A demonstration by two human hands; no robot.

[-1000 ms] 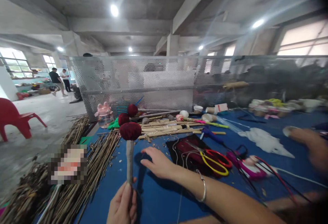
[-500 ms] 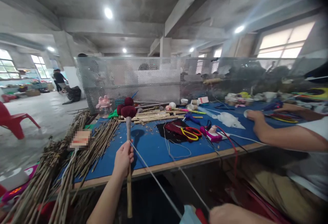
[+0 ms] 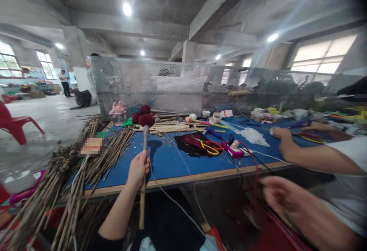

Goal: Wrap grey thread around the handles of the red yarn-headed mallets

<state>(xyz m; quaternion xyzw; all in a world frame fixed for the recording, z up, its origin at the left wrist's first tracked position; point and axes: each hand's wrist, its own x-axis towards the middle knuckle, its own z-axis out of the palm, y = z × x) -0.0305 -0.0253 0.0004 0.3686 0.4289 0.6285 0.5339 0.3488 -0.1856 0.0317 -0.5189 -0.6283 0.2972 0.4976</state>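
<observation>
My left hand [image 3: 139, 167] is closed around a wooden stick [image 3: 142, 209], held upright in front of the table edge. The stick's upper part is wrapped in grey, and a dark red fabric ball [image 3: 146, 120] tops it. A thin grey-white string [image 3: 169, 200] hangs slack from beside my left hand towards my lap. My right hand [image 3: 282, 195] is in the air at the lower right, its fingers smeared by motion, so I cannot make out whether they hold anything. A red object [image 3: 215, 237] lies by my lap, partly cut off.
Yellow-and-red-handled scissors [image 3: 210, 147] lie on dark cloth on the blue table [image 3: 166, 167]. Bundled sticks [image 3: 109, 155] fill the left side. A purple power strip [image 3: 236, 151] with cables sits right of the scissors. A co-worker's hand [image 3: 281, 132] rests on the right, at a white roll.
My right hand has moved up and to the right from the bottom edge. The string, taut before, now hangs loose. My left hand still holds the stick in nearly the same place.
</observation>
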